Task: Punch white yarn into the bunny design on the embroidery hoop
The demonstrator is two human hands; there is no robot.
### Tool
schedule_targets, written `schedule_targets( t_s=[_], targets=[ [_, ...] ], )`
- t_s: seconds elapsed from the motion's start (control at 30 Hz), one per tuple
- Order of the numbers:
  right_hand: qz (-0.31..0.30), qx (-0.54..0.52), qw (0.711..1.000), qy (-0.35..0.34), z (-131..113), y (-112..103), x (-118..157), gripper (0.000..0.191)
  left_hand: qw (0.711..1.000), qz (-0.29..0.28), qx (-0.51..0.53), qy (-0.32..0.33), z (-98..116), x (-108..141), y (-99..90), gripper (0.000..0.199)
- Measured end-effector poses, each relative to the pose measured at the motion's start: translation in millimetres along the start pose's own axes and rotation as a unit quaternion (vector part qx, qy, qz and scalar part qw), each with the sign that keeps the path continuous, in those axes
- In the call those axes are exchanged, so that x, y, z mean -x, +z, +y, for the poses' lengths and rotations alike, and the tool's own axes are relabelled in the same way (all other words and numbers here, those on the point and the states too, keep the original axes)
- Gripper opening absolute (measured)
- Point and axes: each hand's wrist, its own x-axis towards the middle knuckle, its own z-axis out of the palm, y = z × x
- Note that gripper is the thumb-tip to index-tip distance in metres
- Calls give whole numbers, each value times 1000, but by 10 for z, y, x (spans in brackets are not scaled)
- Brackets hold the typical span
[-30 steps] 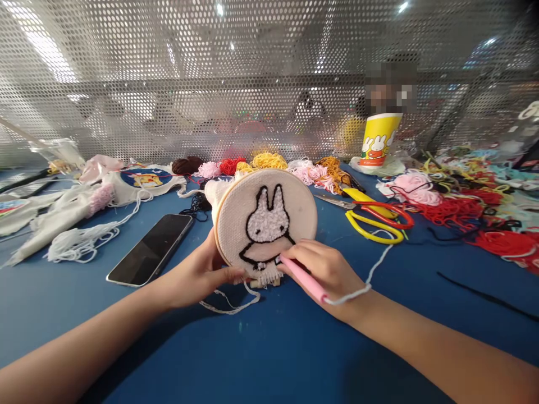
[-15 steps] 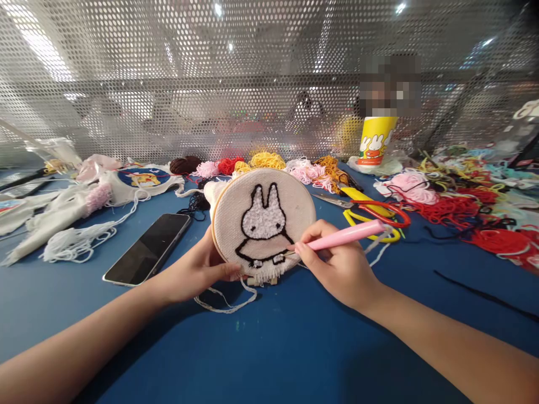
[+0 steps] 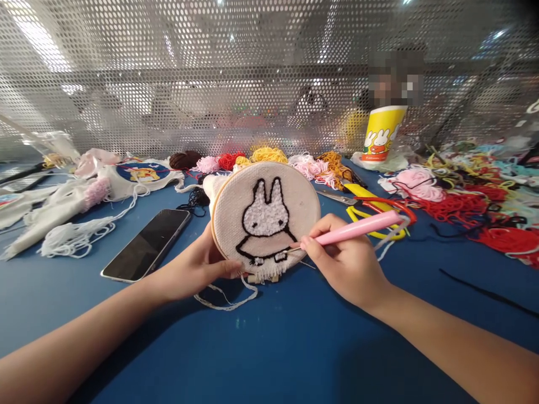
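A round embroidery hoop [image 3: 227, 219] with white cloth stands tilted toward me, showing a black-outlined rabbit with a tufted white head. Its lower left edge is gripped by my left hand [image 3: 206, 264], thumb in front and the other fingers hidden behind. My right hand [image 3: 343, 261] is closed around a pink punch needle [image 3: 360, 227], whose thin metal tip points at the cloth near the rabbit's right foot. Whether the tip is in the cloth is too small to tell. White yarn [image 3: 229, 307] loops below the hoop.
A black phone [image 3: 147, 245] lies left of the hoop on the blue table [image 3: 252, 359]. Scissors [image 3: 337, 196] and yellow and red strands lie right of it. Yarn bundles [image 3: 269, 156] line the back, with a yellow cup [image 3: 384, 134] and red yarn [image 3: 511, 240] at right.
The view has shifted slightly. The needle and my right hand have moved a little to the right and tilt somewhat more; the hoop stays in my left hand.
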Motion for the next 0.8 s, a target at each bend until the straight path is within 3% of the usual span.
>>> schedule_targets(
  t_s=[0.37,0.53,0.63,0.8],
  targets=[
    [-20,47,995,-81,-57,-30,12,11,999,11,-35,15,40,6,29,59],
    [-19,69,978,-196,-105,11,40,14,999,5,-39,25,25,11,12,59],
    [-51,89,966,-239,-93,51,73,13,998,-3,-51,26,5,27,-7,53],
    [-117,174,950,-232,-29,91,97,16,996,-1,-86,9,24,46,1,35]
  ],
)
